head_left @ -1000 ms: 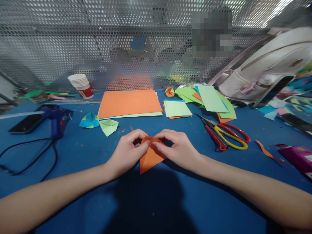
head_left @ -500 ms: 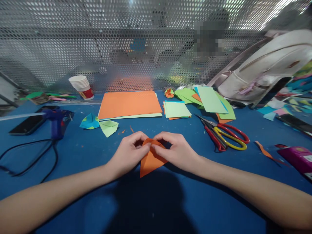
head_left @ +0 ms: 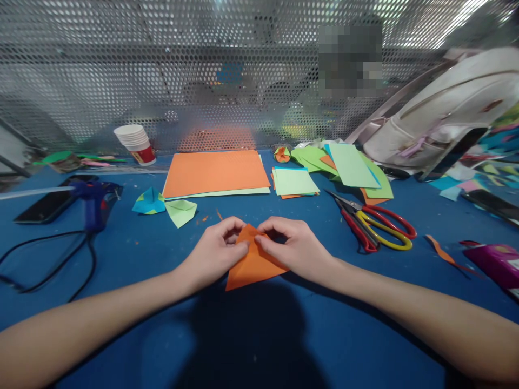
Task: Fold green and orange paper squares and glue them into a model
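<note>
A folded orange paper, roughly triangular with its tip pointing away from me, is held just above the blue table. My left hand pinches its left side between thumb and fingers. On the other side my right hand grips the paper near the tip, thumb on top. The fingers under the paper are partly hidden. Beyond my hands lie a light green folded paper piece and a blue and green folded piece.
Behind are an orange paper stack, small square sheets and green sheets. To the right lie scissors and an orange strip. A blue glue gun, a phone and stacked paper cups are left.
The orange paper now looks wider and flatter, with its tip showing above my thumbs. My hands have moved apart very slightly.
</note>
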Demonstrator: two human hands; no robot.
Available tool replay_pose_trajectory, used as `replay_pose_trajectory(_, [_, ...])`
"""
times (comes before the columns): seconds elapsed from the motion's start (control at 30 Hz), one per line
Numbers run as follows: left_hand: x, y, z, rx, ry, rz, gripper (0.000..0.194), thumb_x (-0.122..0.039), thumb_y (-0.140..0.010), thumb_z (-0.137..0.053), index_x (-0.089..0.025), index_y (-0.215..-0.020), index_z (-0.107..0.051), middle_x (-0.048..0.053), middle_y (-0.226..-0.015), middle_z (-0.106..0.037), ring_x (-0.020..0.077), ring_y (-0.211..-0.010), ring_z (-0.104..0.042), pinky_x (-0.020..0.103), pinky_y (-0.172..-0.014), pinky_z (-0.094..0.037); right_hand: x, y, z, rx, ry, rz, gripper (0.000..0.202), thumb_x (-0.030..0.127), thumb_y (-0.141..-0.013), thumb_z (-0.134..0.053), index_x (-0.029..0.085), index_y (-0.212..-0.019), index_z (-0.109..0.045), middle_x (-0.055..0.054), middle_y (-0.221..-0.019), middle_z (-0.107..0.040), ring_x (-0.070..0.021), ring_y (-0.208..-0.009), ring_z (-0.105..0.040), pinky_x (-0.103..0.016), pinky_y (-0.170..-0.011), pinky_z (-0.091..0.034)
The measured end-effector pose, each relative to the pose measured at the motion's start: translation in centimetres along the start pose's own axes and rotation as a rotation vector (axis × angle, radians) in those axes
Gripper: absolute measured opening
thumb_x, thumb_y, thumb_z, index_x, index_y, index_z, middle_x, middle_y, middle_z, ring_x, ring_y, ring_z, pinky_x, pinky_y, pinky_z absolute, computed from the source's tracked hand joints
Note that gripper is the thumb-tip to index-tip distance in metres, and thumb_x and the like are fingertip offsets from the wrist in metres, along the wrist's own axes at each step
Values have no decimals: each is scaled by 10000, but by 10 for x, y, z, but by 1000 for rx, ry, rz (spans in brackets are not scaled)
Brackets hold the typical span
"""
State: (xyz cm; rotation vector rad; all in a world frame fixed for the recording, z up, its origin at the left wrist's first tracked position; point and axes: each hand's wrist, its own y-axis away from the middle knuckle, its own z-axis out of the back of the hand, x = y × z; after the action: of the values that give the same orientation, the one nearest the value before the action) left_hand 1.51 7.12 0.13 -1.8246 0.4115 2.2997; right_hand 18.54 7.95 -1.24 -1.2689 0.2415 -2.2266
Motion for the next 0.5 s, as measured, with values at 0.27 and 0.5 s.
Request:
replay_pose_trajectory(0.27, [1, -1, 1, -12, -77, -17, 115, -200, -688, -530, -173, -796, -556, -56, -628, -528, 82, -548, -465, 187, -502, -368, -3, 0, -1, -21, -37, 37, 114, 94, -767, -530, 165, -770, -619, -2, -727, -654, -93, -642, -564, -202, -611, -451])
replay_pose_trajectory(0.5, [7, -3, 3, -45, -195, -125, 125, -195, -709, -485, -175, -795, -573, -13, -739, -593, 125, -701, -526, 236, -634, -413, -2, -1, 1, -23, -9, 147, 133, 56, -765, -516, 151, -760, -609, -9, -699, -603, -95, -641, -538, -213, -607, -437])
